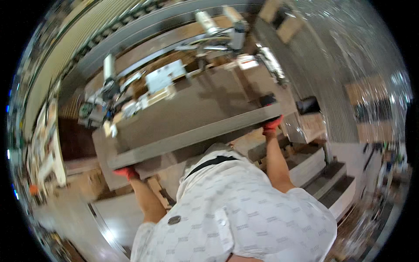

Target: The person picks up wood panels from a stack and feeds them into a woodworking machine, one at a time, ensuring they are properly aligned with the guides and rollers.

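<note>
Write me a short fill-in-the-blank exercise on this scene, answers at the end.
1. The left hand and right hand are at opposite ____ of the long board.
2. The left hand's glove shows the colour ____.
3. The patterned shirt is mainly ____.

Missing words: ends; red; white.

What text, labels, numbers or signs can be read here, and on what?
Nothing can be read.
Oval dark badge on the white shirt: too small.
Repeating grey print on the shirt: too small.
Pale flat sheet on the workbench: blurred, no text distinguishable.
Long grey board between the hands: no text visible.
</note>
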Demonstrator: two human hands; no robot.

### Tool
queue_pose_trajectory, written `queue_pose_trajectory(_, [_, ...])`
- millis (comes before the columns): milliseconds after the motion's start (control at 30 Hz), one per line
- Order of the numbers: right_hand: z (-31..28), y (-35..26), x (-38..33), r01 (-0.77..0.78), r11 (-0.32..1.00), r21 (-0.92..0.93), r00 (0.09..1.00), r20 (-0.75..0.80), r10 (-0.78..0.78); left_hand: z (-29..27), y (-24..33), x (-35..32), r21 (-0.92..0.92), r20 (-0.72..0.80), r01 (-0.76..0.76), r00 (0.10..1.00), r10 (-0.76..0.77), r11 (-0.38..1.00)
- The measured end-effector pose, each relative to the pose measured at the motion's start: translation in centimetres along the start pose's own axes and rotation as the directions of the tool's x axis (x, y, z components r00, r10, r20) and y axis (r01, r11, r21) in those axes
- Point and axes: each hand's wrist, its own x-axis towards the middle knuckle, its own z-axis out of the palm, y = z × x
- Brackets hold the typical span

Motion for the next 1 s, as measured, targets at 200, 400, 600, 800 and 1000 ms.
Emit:
queue_pose_trajectory(200, [-0.8, -1.7, 5.2, 0.111, 0.994, 0.003, 0.865, 0.493, -0.098, -1.4, -1.9, -0.2, 0.393, 0.178, -0.428, 0.904, 0.389, 0.814])
queue_pose_trajectory(400, [1.7, -2.5, 5.4, 0.264, 0.960, -0.099, 0.955, 0.168, -0.245, 0.1, -2.7, -6.3, 0.181, 0.071, -0.084, 0.995, 0.072, 0.980])
queue_pose_trajectory(600, [-0.4, -4.7, 10.1, 0.253, 0.965, -0.075, 0.966, 0.065, -0.249, 7.4, 5.7, -4.6, 0.534, 0.193, -0.508, 0.851, 0.488, 0.676])
queue_pose_trajectory(800, [1.4, -4.3, 5.5, 0.238, 0.968, 0.080, 0.931, 0.263, -0.251, 27.2, 6.8, -20.8, 0.595, 0.763, -0.683, 0.646, -0.032, 0.424])
queue_pose_trajectory(1000, [6.8, -2.0, -2.5, 0.667, 0.501, -0.552, 0.538, -0.108, -0.836, 29.5, -1.6, -28.8, 0.247, 0.821, -0.959, 0.130, -0.555, 0.140])
